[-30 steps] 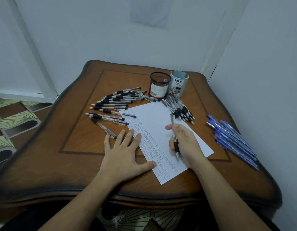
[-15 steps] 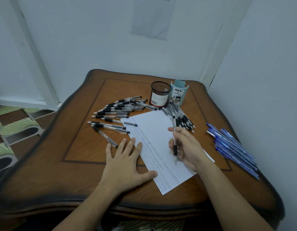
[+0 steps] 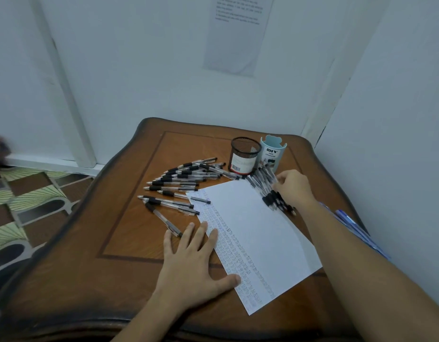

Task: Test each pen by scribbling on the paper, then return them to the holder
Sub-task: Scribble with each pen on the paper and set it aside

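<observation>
1. The step in hand looks like the change of pens between tests. The right hand (image 3: 293,187) reaches past the paper (image 3: 260,233) to the right-hand cluster of pens (image 3: 269,191), which lies along the sheet's far right edge, just in front of the holders. Its fingers curl down onto the cluster. Whether they pinch one pen or only touch the pile, I cannot tell.
2. The left hand (image 3: 193,265) lies flat with fingers straight and spread. Its palm is on the table (image 3: 129,230), and its thumb and fingertips pin the paper's near-left edge.
3. Rows of small scribbles run down the left long side of the paper, and the rest is blank (so there is room for more tests).
4. The next move likely calls for singling out one pen from a tightly packed pile without rolling its neighbours. Its tip then goes to the blank strip beside the scribbled rows.
5. The black mesh holder (image 3: 244,155) stands upright at the far side, and nothing rises above its rim. The pale blue organiser (image 3: 272,154) stands just beside it and shows no pens either.
6. So no pens appear returned yet. A fan of pens (image 3: 184,180) lies left of the sheet, and blue pens (image 3: 349,224) lie at the right edge, partly hidden by the forearm.
</observation>
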